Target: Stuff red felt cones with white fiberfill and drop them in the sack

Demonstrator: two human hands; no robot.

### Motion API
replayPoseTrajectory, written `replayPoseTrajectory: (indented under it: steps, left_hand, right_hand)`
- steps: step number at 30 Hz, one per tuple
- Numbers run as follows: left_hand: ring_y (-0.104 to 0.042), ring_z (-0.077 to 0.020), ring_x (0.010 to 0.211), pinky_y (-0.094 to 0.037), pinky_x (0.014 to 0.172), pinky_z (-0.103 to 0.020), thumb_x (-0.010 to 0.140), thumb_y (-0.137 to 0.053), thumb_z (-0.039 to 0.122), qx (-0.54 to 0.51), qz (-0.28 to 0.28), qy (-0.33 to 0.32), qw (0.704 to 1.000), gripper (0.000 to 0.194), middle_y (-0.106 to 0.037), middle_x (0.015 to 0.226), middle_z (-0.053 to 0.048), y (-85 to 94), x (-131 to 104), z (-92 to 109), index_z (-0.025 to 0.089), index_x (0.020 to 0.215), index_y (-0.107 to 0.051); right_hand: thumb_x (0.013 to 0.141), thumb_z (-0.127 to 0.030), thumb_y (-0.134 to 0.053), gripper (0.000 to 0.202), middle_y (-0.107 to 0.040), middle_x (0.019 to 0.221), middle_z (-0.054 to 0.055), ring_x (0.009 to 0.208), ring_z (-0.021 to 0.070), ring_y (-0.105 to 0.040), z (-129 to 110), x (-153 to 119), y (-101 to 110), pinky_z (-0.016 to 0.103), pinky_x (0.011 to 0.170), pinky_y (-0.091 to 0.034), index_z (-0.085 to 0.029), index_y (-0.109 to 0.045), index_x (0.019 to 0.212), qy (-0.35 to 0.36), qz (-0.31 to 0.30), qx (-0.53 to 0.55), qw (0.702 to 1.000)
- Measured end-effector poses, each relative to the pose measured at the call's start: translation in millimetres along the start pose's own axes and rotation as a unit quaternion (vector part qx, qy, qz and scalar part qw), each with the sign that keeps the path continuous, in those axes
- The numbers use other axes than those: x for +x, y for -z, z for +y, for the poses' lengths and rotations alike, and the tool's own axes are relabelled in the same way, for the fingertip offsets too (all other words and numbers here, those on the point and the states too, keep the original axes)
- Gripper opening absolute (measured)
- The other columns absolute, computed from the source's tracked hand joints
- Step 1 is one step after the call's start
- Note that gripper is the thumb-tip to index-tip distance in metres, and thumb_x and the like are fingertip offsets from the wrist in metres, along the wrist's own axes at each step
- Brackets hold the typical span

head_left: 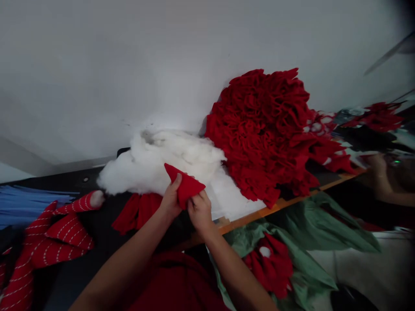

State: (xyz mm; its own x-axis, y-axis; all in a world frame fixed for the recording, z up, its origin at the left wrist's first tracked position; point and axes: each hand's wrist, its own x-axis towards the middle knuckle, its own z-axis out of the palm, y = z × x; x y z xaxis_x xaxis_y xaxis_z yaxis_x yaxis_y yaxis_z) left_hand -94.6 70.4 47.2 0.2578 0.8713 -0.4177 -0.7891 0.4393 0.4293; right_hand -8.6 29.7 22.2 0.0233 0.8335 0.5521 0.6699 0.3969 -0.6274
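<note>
Between my two hands is a red pointed fabric piece [187, 188], held up over the near edge of a heap of white fluffy stuffing [152, 162]. My left hand [171, 199] grips its left side, with the thumb lying on the cloth. My right hand [200, 210] pinches its lower right edge, fingers closed. Whether there is stuffing inside the piece cannot be seen. Just left of my left wrist, some red cloth pieces [139, 211] lie on the dark table.
A tall pile of red fabric pieces [262, 129] leans against the wall. Red white-stitched stuffed shapes [65, 235] and blue strips [29, 203] lie left. Below the wooden table edge [253, 218], a green bag [311, 229] holds red items. Another person's arm [385, 183] shows far right.
</note>
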Motion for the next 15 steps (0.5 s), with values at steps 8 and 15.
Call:
replayPoseTrajectory:
  steps: [8,15]
  left_hand:
    - [-0.064,-0.0177,0.073,-0.052,0.072,-0.030,0.078,-0.054,0.038,-0.002,0.020,0.020,1.000,0.029,-0.067,0.082,-0.009,1.9,-0.2,10.8,0.011,0.084,-0.059]
    - [-0.064,-0.0191,0.076,-0.052,0.072,-0.032,0.079,-0.052,0.037,0.004,0.029,0.035,0.999,0.027,-0.067,0.085,-0.009,-0.2,-5.5,10.5,0.011,0.084,-0.060]
  right_hand:
    - [0.081,-0.012,-0.042,0.036,-0.051,0.114,0.010,0.109,0.0213,-0.047,-12.7,0.0,26.7,0.041,0.091,-0.044,-0.023,-0.051,0.115,-0.023,-0.067,0.063,0.995]
    - [0.067,-0.023,-0.063,0.057,-0.050,0.107,0.008,0.093,0.0180,-0.053,-2.0,-0.2,20.8,0.033,0.076,-0.050,-0.022,-0.041,0.120,-0.248,0.054,0.225,0.941]
